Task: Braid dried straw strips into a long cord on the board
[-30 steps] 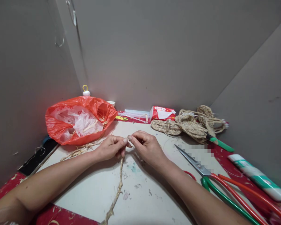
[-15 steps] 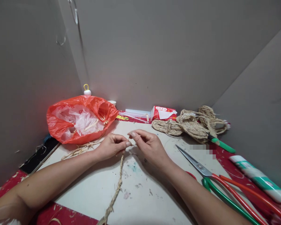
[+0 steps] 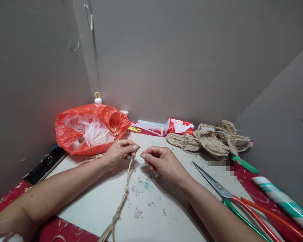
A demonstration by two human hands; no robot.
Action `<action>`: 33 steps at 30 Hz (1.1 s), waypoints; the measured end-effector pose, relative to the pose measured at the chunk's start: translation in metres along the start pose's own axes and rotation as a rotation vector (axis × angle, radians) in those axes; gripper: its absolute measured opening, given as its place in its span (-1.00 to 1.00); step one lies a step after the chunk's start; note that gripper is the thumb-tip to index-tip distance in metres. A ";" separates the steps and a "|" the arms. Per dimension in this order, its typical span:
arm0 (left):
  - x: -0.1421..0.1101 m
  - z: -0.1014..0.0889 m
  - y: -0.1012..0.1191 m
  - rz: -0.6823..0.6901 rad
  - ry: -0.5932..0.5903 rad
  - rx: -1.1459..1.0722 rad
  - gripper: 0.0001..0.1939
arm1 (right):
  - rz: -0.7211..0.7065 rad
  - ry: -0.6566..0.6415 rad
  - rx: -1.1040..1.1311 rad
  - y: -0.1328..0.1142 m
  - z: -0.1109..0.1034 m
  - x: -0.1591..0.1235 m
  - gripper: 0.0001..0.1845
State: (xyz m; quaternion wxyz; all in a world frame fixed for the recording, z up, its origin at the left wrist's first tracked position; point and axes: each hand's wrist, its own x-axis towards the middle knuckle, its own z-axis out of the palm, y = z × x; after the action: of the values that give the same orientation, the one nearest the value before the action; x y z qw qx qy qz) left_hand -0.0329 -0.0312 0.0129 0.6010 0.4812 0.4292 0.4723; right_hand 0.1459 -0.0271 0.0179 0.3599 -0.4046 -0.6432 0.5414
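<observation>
My left hand [image 3: 119, 153] pinches the upper end of a braided straw cord [image 3: 126, 188] between thumb and forefinger. From there the cord hangs toward me and runs off the bottom edge, where its strands look looser. A thin strand [image 3: 140, 150] spans the small gap between my hands. Its other end is in the pinch of my right hand [image 3: 164, 163], thumb against forefinger. Both hands hover over the pale board [image 3: 151, 215]. Right of my right forearm lie long-bladed scissors [image 3: 218, 186] with red and green handles.
A red plastic bag [image 3: 73, 137] of straw scraps stands back left, beside a dark flat object [image 3: 44, 168]. At the back are a tissue pack [image 3: 179, 126] and coiled straw cords [image 3: 209, 141]. A green-handled tool [image 3: 247, 164] and a white-green tube [image 3: 282, 200] lie right. Grey walls enclose the table.
My right hand has drawn slightly away from my left and lower, with the thin strand now stretched sideways between them. The camera view has shifted a little.
</observation>
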 end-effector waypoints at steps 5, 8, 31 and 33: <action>0.000 0.000 0.004 -0.002 0.024 -0.009 -0.66 | -0.047 0.039 -0.062 0.002 0.002 0.000 -0.71; 0.001 -0.001 0.002 0.001 0.020 -0.001 -0.64 | -0.093 0.098 -0.096 0.002 0.004 -0.002 -0.70; -0.002 0.005 -0.002 -0.047 -0.079 -0.134 -0.70 | 0.138 -0.051 0.565 0.005 0.008 0.000 -0.71; -0.001 0.004 -0.001 -0.053 -0.042 -0.139 -0.70 | 0.136 -0.046 0.552 0.006 0.007 0.000 -0.71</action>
State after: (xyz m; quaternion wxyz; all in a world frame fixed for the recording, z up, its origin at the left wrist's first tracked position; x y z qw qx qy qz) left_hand -0.0295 -0.0330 0.0124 0.6539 0.4367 0.3953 0.4748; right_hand 0.1408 -0.0295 0.0110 0.4045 -0.3211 -0.4508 0.7280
